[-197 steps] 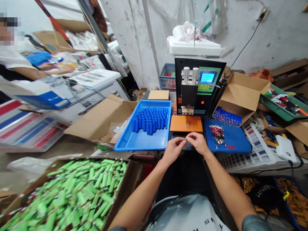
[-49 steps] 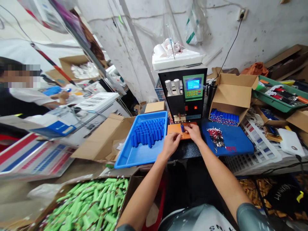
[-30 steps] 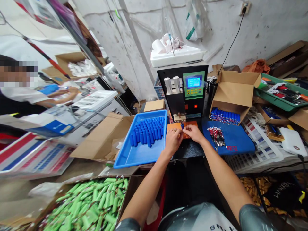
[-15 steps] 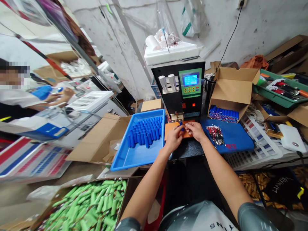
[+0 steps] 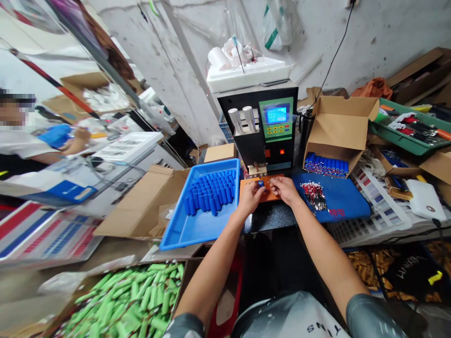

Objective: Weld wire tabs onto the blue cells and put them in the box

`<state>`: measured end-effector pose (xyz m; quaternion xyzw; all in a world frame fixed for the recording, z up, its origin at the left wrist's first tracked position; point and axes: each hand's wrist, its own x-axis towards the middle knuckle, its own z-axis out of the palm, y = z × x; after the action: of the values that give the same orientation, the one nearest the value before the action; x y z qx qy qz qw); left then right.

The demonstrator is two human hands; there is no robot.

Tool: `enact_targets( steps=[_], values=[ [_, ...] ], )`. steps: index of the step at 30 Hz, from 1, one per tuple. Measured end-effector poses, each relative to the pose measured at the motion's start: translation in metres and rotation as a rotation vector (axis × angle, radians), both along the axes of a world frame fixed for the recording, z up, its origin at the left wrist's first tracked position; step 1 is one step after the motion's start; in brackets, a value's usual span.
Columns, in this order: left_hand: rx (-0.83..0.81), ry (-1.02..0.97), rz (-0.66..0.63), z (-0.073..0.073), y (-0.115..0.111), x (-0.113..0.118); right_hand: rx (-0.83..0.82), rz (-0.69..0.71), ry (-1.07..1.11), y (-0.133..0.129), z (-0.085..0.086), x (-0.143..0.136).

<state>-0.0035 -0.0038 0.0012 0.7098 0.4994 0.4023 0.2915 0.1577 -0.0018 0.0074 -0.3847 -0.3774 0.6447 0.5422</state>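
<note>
My left hand (image 5: 251,196) is closed round a blue battery cell (image 5: 261,183), whose end shows between thumb and fingers. It is over the orange plate (image 5: 265,195) at the foot of a black spot welder (image 5: 259,136). My right hand (image 5: 283,189) is pinched just to the right of the cell. Something small and pale sits at its fingertips, too small to name. Above the cell are the welder's thin copper-coloured electrode pins (image 5: 257,167). To the left, a blue tray (image 5: 176,230) holds rows of upright blue cells (image 5: 211,192).
Red and black wire leads (image 5: 314,195) lie on a blue mat (image 5: 347,199) at the right. Behind them is an open carton (image 5: 338,122) with blue cells. Green cells (image 5: 134,300) fill a box at lower left. A co-worker (image 5: 24,136) sits at far left.
The hands have moved slightly apart; the left has turned, and the blue cell's end now faces up towards me. The whole view has shifted a little.
</note>
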Motion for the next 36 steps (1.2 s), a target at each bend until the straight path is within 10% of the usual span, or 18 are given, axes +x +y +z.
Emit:
enact_targets(
  steps=[36],
  values=[
    [0.010, -0.065, 0.066, -0.016, 0.005, 0.004, 0.147, -0.274, -0.373, 0.013, 0.004, -0.028]
  ],
)
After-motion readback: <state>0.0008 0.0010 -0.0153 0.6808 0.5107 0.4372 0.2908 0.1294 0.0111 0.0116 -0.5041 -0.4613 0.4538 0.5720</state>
